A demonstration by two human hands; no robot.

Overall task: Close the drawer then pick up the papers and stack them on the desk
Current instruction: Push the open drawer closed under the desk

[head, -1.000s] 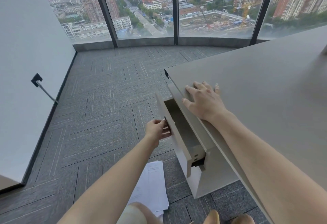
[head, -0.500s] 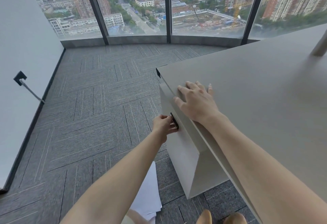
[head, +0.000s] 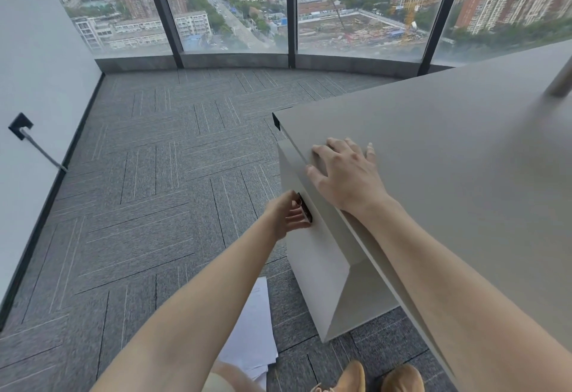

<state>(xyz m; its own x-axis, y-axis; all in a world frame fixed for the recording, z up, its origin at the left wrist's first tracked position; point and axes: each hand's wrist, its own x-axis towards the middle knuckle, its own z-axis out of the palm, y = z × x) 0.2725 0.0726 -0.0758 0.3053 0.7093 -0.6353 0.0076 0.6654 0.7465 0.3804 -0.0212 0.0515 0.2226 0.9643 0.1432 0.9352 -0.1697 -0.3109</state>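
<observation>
at the drawer (head: 312, 255) front, left hand (head: 286, 215) pinches the handle (head: 305, 207); right hand (head: 346, 172) lies flat on desk (head: 448, 156).

Arms: both bare to the frame edge, no sleeves, no watch or rings seen.
Shoes (head: 380, 376): tan, rounded toes, laces on the left one.
Legwear: light fabric at the knee (head: 216, 384).

From my feed the desk (head: 448, 150) top looks like matt, smooth beige laminate, and the drawer (head: 312, 255) front has the same finish. Its handle (head: 305, 207) is dark, slightly glossy. The papers (head: 253, 329) are plain white, and the carpet (head: 148, 199) is rough grey weave.
</observation>
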